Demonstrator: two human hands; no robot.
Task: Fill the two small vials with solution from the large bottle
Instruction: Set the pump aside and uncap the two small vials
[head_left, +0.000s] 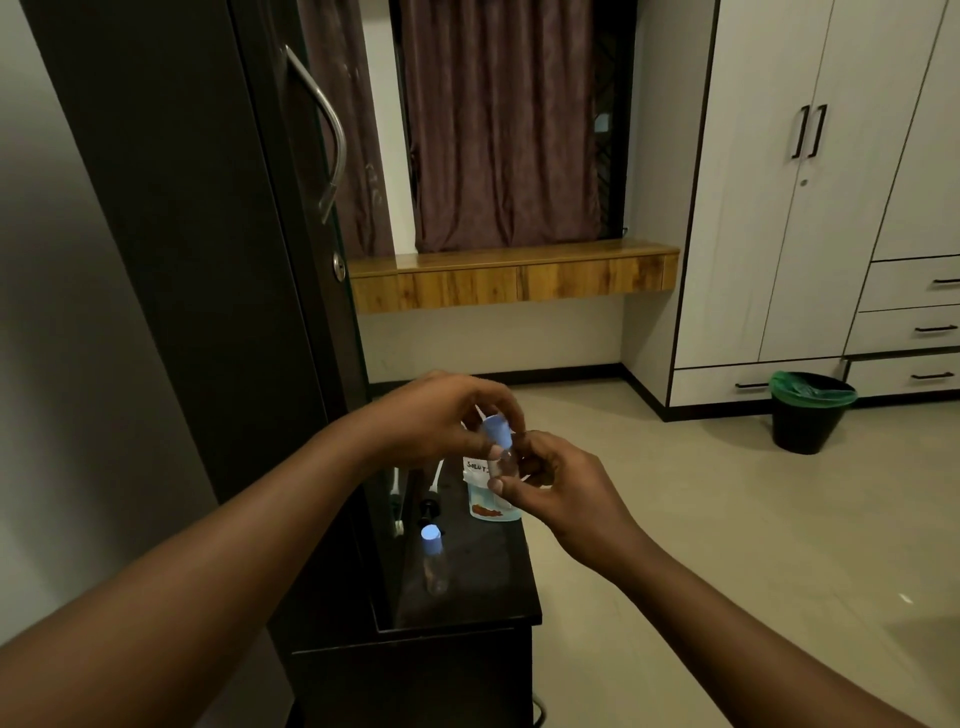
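Note:
I hold one small clear vial (505, 461) up over the dark cabinet top (493, 582). My right hand (556, 483) grips its glass body. My left hand (441, 415) pinches its blue cap (496, 430) from above. The second small vial (434, 561) stands on the cabinet top nearer to me, blue cap on. Behind my hands stands the large bottle (485, 493), with a white label reading "SOLUT" and orange marks; my right hand hides part of it.
A black dropper-like piece (429, 510) and a white stick (397, 499) lie by the mirror at the cabinet's left. A tall dark door (208, 208) rises on the left. A black bin with a green liner (810, 410) stands on the floor at right.

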